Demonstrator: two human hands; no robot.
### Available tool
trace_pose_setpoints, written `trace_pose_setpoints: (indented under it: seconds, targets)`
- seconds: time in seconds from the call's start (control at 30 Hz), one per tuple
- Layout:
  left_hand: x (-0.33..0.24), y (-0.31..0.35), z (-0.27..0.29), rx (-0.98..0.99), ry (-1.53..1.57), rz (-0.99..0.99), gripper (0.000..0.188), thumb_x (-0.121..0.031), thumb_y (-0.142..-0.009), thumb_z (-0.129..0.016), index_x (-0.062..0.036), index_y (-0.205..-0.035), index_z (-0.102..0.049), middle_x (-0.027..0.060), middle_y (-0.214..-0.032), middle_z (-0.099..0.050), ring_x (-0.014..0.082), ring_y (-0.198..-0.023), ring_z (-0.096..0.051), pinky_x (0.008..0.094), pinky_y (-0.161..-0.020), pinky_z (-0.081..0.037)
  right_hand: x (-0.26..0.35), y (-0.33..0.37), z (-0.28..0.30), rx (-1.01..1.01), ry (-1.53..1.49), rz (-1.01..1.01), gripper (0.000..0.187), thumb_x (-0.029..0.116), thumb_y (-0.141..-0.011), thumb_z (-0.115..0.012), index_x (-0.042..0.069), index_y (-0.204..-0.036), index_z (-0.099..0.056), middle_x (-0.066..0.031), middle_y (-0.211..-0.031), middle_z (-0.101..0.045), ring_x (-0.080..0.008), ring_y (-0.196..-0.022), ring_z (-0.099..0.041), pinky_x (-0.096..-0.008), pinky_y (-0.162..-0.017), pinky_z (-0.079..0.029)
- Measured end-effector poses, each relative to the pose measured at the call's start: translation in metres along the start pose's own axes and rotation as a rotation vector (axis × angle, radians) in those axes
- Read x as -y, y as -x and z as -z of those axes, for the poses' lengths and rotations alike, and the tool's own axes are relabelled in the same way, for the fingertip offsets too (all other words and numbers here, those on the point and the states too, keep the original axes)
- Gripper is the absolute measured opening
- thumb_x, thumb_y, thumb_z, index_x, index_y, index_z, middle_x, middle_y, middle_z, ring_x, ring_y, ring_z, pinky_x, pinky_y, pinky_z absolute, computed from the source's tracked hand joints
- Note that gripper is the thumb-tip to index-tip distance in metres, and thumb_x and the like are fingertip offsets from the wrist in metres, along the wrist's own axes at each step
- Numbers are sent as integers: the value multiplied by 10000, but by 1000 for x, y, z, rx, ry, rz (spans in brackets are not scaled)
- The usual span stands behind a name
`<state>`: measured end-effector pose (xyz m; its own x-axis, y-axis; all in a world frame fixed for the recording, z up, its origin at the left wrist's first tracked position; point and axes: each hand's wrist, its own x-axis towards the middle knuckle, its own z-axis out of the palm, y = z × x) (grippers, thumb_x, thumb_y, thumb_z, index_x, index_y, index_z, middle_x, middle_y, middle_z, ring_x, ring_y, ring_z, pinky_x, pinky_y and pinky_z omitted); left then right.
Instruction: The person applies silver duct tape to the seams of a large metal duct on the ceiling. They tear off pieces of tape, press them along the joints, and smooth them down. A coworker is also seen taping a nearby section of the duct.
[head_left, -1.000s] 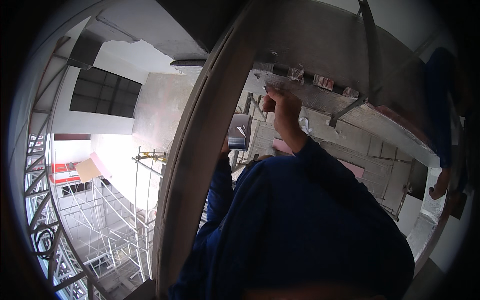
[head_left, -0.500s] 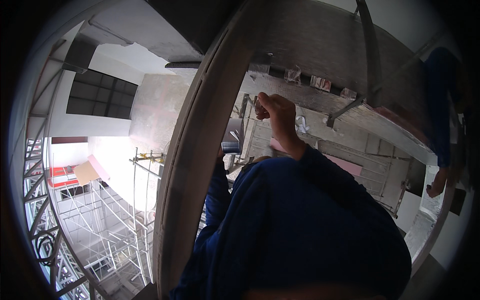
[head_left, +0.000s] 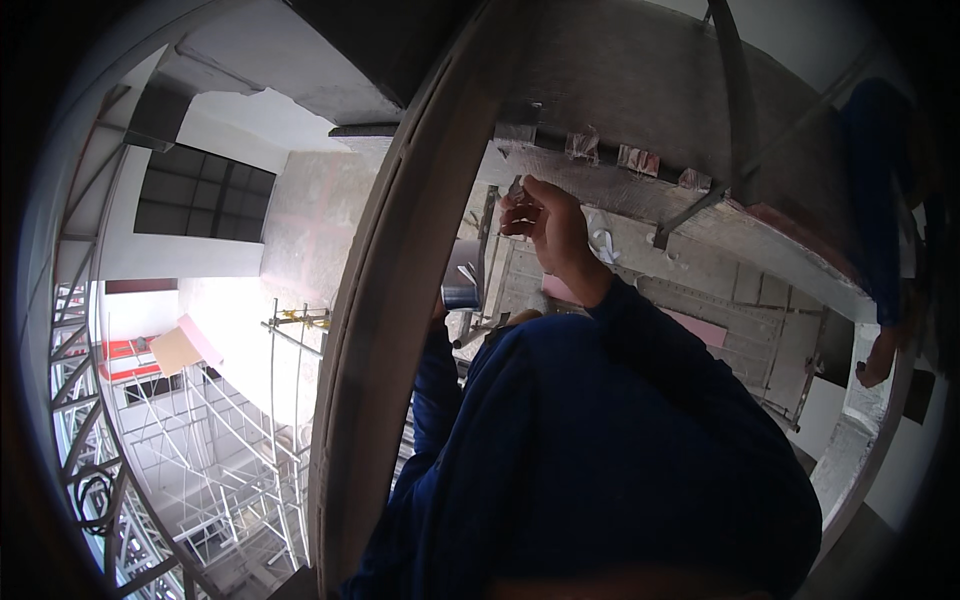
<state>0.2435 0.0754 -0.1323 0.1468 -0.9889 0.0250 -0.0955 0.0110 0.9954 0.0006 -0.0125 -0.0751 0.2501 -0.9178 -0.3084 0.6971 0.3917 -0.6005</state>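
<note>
My right hand (head_left: 552, 228) is raised beside the beam, fingers bent, pinching a small piece of foil tape (head_left: 517, 189) between thumb and forefinger. Just above it runs the lower edge of a grey metal duct (head_left: 620, 80). Several foil tape patches (head_left: 583, 146) are stuck in a row along its dark seam. Lower down, at the right side of the beam, is a roll of silvery tape (head_left: 462, 297) with a strip standing up from it. My left hand (head_left: 440, 308) grips that roll; the beam hides most of its fingers.
A long grey beam (head_left: 400, 250) runs close on my left. Beyond it stand white scaffold poles (head_left: 275, 400) far below. Thin metal bars (head_left: 735, 95) cross the duct. At the right edge another person's hand (head_left: 878, 362) hangs from a dark blue sleeve. Pink boards (head_left: 700, 328) lie underneath.
My right hand has shifted slightly left and up, and its fingers have opened out from a tighter curl, showing the tape piece. The left hand and roll stay nearly still.
</note>
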Motion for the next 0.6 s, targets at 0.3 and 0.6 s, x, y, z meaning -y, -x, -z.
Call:
trace_pose_setpoints:
  seconds: [0.3,0.6]
  targets:
    - [-14,-7,-15,91,-77,-49,221,-117,-987,-697,-13,-1177,-740,31,-1032,-776,114,-925,-734,279,-826,-606,25,79,67,-98,663,452,219,209,-1116,-672,13,-1055,-749,-83,-966,-796,-109,-792,-656,-303,-722,-555]
    - [-25,-19,-36,125,113,117,298,-157,-886,-817,-4,-1129,-737,27,-976,-771,92,-878,-711,265,-802,-572,57,145,154,-573,823,412,200,143,-1038,-737,-28,-936,-722,-63,-774,-720,-113,-718,-628,-326,-649,-494]
